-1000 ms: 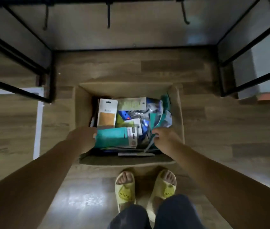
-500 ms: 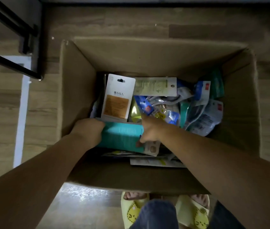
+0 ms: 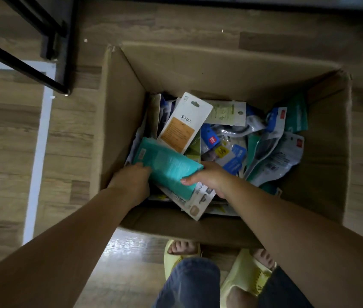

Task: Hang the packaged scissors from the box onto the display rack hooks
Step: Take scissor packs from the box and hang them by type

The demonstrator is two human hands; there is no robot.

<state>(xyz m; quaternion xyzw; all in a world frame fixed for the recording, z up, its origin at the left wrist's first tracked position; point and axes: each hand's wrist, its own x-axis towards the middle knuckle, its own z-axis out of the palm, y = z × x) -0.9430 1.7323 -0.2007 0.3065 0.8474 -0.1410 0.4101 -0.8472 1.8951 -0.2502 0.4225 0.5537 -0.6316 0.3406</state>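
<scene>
At the box's (image 3: 118, 112) near-left corner, both hands lift a teal pack (image 3: 167, 167).
Left hand (image 3: 131, 181) fingers and right hand (image 3: 207, 178) fingers grasp its ends; likely light, stiff, slippery.

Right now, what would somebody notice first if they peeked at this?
Two bare arms reach into an open cardboard box on the wood floor. The left hand and right hand grip a teal package from both ends, above a jumble of carded packets. Yellow slippers peek out below.

Dim wood-plank floor (image 3: 198, 23), black metal frame (image 3: 20, 65)
</scene>
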